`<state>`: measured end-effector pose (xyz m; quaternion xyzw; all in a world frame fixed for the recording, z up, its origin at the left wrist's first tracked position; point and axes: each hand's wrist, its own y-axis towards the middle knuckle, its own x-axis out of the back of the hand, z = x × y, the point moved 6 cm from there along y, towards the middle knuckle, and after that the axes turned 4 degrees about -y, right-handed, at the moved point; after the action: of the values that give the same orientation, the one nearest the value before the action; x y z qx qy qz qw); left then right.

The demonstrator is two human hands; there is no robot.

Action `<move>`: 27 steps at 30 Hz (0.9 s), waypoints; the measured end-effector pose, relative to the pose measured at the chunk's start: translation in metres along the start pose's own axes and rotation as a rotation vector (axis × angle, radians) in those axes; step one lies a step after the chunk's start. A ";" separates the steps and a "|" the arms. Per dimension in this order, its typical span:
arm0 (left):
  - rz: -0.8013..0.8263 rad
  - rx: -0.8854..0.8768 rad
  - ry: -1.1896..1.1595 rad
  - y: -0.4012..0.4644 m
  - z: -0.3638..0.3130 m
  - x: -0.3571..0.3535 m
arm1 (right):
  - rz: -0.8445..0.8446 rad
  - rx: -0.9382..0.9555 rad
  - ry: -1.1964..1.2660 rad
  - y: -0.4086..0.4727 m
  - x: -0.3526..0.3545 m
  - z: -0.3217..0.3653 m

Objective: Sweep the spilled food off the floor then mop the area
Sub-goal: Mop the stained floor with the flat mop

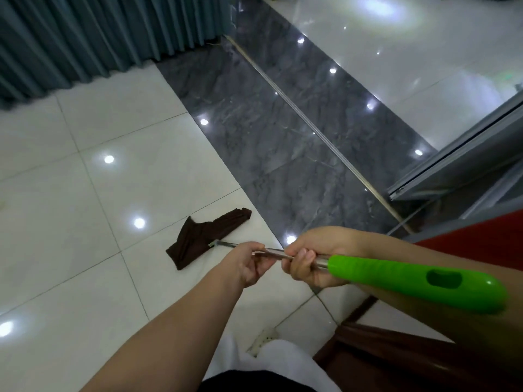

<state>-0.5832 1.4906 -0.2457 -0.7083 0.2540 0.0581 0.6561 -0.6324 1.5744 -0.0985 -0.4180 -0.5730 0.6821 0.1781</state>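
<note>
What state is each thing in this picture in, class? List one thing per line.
Mop cloth: flat on white tile, crumpled.
Mop pole: held in both hands.
Left hand: curled round pole.
Right hand: curled round pole beside green handle.
Curtain: drawn, hanging to the floor.

Teal curtain at rear; dark marble strip — metal track along it.
</note>
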 end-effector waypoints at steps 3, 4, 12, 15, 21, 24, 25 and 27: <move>0.017 0.010 -0.056 0.000 0.013 -0.025 | 0.010 0.004 -0.037 -0.014 0.021 0.008; 0.022 0.016 -0.067 0.001 0.016 -0.033 | -0.003 0.004 -0.036 -0.018 0.029 0.011; 0.082 0.056 -0.157 0.031 0.021 -0.103 | -0.052 -0.077 -0.142 -0.044 0.093 0.061; 0.088 0.074 -0.187 0.043 0.007 -0.114 | -0.047 -0.084 -0.182 -0.042 0.103 0.087; 0.041 0.067 -0.261 0.080 -0.036 -0.123 | -0.039 -0.081 -0.391 -0.016 0.118 0.150; 0.021 0.046 -0.330 0.098 -0.065 -0.121 | -0.026 -0.098 -0.462 -0.006 0.113 0.184; 0.009 0.043 -0.354 0.102 -0.074 -0.120 | -0.026 -0.098 -0.486 -0.004 0.110 0.196; 0.005 0.040 -0.413 0.108 -0.093 -0.121 | -0.039 -0.094 -0.559 0.000 0.103 0.221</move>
<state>-0.7584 1.4344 -0.2804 -0.6674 0.1171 0.1986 0.7081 -0.8635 1.5089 -0.1378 -0.2103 -0.6389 0.7400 0.0066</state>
